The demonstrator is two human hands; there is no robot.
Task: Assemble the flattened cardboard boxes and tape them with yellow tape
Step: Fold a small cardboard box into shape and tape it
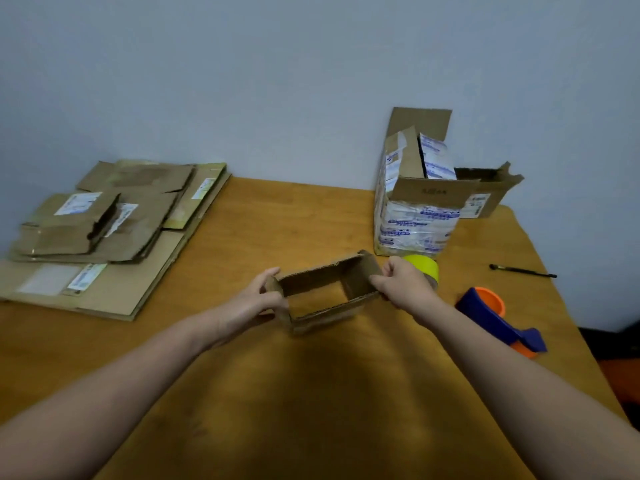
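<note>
A small brown cardboard box [325, 284], opened into a rectangular sleeve with no top or bottom, stands on the wooden table [311, 393] at the centre. My left hand [261, 299] grips its left end, fingers curled round the wall. At the box's right end my right hand [403, 284] pinches the wall. A roll of yellow tape [424, 266] lies just behind my right hand, partly hidden by it. Several flattened cardboard boxes [110, 226] are stacked at the far left of the table.
A tall open carton [415, 216] wrapped in printed tape stands at the back right, with a smaller open box [488, 192] behind it. A blue and orange tape dispenser [495, 317] lies at the right. A thin black pen [523, 270] rests near the right edge.
</note>
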